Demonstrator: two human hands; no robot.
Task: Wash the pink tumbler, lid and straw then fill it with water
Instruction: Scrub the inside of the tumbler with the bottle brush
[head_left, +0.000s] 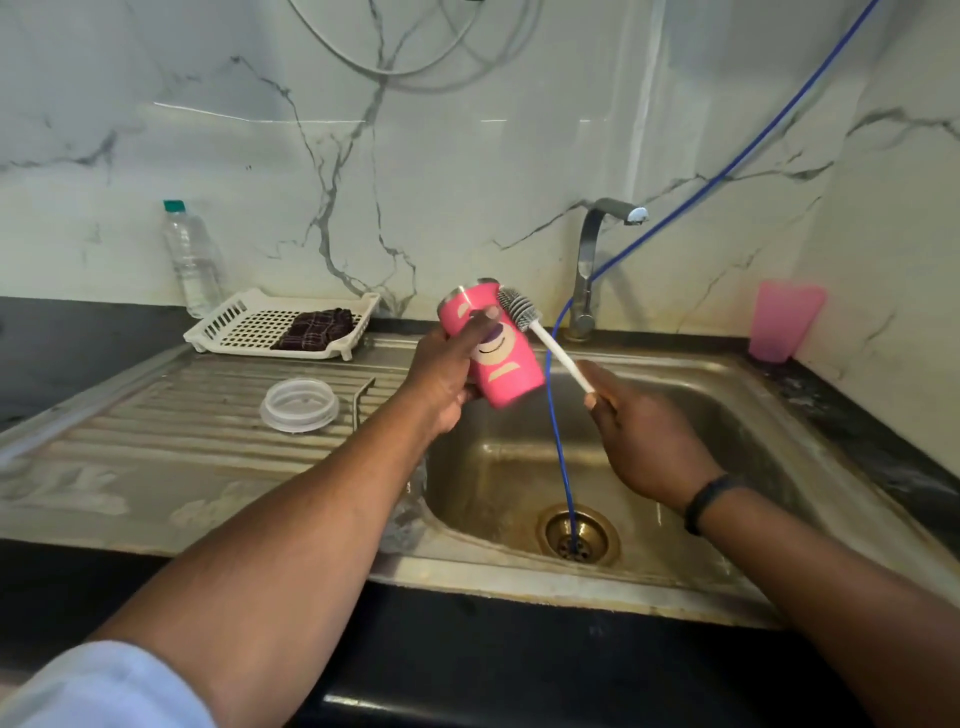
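My left hand (441, 374) grips the pink tumbler (506, 358), which has a bear face printed on it, and holds it tilted above the left edge of the sink basin (727, 415). My right hand (644, 436) holds the white handle of a bottle brush (519, 306). Its grey bristle head touches the tumbler's steel rim. The clear round lid (300, 404) lies flat on the ribbed steel drainboard (182, 415). Just right of the lid lies a thin metal straw (361, 400).
A steel tap (589, 260) stands behind the basin, and a blue hose (558, 441) runs down into the drain. A white drying rack (249, 325) holding a dark checked cloth, a clear water bottle (189, 260) and a pink plastic cup (784, 319) stand along the marble wall.
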